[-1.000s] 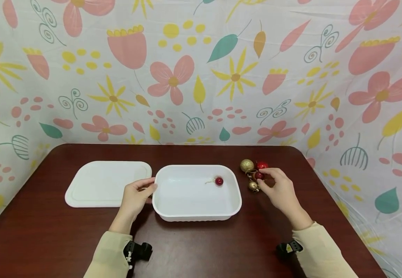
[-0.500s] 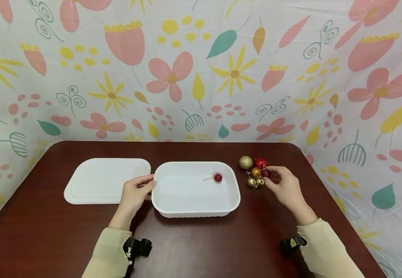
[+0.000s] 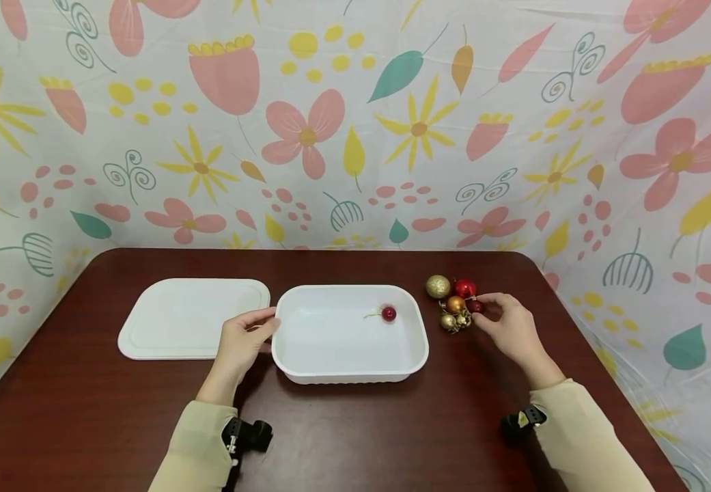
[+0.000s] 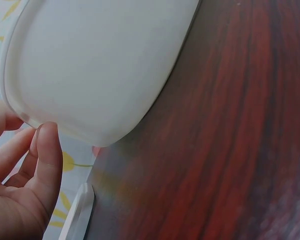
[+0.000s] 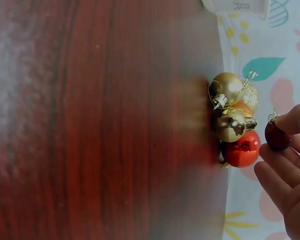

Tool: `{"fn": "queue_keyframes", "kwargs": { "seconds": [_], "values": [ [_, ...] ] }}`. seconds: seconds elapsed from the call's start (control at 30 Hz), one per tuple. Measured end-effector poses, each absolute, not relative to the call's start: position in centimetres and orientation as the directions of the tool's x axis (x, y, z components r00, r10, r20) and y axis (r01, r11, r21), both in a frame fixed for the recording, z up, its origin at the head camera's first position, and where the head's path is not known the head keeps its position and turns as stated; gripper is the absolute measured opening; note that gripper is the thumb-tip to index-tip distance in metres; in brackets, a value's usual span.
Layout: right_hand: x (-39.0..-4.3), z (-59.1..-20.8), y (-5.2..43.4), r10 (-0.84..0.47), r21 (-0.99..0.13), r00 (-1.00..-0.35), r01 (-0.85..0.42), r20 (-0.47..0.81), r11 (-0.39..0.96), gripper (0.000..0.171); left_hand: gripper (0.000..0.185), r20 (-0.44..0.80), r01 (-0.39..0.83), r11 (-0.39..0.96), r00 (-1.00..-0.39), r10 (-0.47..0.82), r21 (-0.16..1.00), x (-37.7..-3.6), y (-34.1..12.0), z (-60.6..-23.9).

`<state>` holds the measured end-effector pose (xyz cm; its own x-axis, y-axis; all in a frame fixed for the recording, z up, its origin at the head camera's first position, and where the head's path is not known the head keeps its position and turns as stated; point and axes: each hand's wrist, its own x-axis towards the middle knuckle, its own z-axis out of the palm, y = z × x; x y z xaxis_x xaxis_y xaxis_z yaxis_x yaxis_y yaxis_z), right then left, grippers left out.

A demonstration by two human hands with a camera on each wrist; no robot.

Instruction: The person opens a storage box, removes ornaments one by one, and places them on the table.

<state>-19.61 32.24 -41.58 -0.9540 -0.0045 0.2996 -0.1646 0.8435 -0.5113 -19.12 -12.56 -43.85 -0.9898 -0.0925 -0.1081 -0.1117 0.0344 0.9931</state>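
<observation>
My left hand (image 3: 241, 345) pinches the left rim of a white rectangular plastic box (image 3: 349, 376) between thumb and fingers. In the left wrist view, the thumb presses on the rim of the box (image 4: 95, 65). A small dark red Christmas bauble with a gold string (image 3: 388, 313) lies inside, towards the back right. My right hand (image 3: 513, 331) pinches another dark red bauble (image 5: 277, 136) by its top, between thumb and fingers. This bauble hangs just beside a cluster of gold, orange and bright red baubles (image 5: 240, 152) on the table.
A white lid (image 3: 192, 318) lies flat on the dark wooden table (image 3: 355, 444), left of the box and partly behind my left hand. A flower-patterned cloth (image 3: 355, 137) hangs behind the table.
My right hand has shifted right with the dark red bauble, from in front of the cluster to its right side. The orange and lower gold baubles are now uncovered. My left hand stays on the rim.
</observation>
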Motion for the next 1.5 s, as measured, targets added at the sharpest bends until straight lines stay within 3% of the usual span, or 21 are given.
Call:
{"fn": "queue_keyframes", "kwargs": {
  "seconds": [0.8, 1.5],
  "values": [
    [-21.3, -41.8, 33.1, 0.014, -0.491, -0.996, -0.033, 0.093, 0.870, 0.027, 0.034, -0.114, -0.119, 0.042, -0.989, -0.098, 0.992, -19.3, -12.6, -43.8],
    [-21.3, -41.9, 32.9, -0.020, -0.440, -0.999, -0.030, 0.026, 0.897, 0.033, 0.034, -0.130, -0.136, 0.053, -0.987, -0.095, 0.989, -19.3, -12.6, -43.8]
  ]
}}
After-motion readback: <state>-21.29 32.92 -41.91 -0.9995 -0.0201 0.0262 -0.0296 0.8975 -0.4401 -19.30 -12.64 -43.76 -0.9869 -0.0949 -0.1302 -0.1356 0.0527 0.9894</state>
